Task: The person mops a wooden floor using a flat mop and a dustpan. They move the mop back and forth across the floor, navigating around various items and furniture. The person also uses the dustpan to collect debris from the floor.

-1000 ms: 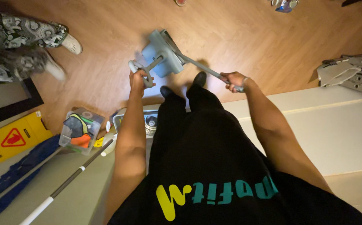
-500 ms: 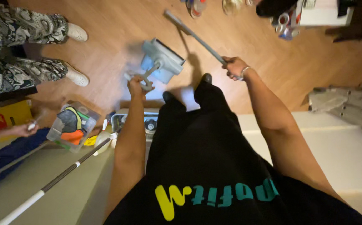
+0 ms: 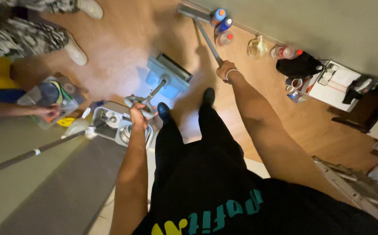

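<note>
Left hand (image 3: 137, 114), centre-left of frame, is clenched round the grey handle (image 3: 142, 102) of a light-blue mop bucket (image 3: 167, 78), which sits on the wood floor (image 3: 123, 39) just above the hand. Right hand (image 3: 226, 69), upper centre, is closed round a grey mop pole (image 3: 207, 40); pole runs up-left to a flat mop head (image 3: 193, 11) near the wall at top. 2 black shoes (image 3: 163, 111) sit betw. the hands.

Left of the bucket: a grey wringer unit (image 3: 115, 124) w/ round parts, and a 2nd pole (image 3: 32, 152) lying diag. toward lower left. Far left, another person's hand (image 3: 50, 112) touches a caddy of cleaning gear (image 3: 50, 98); patterned trousers and white shoes (image 3: 76, 50) upper left. Along the top wall: 3 bottles (image 3: 221, 26), a clear bottle w/ red cap (image 3: 284, 52), a black bag (image 3: 300, 65), a white box (image 3: 332, 85).
</note>
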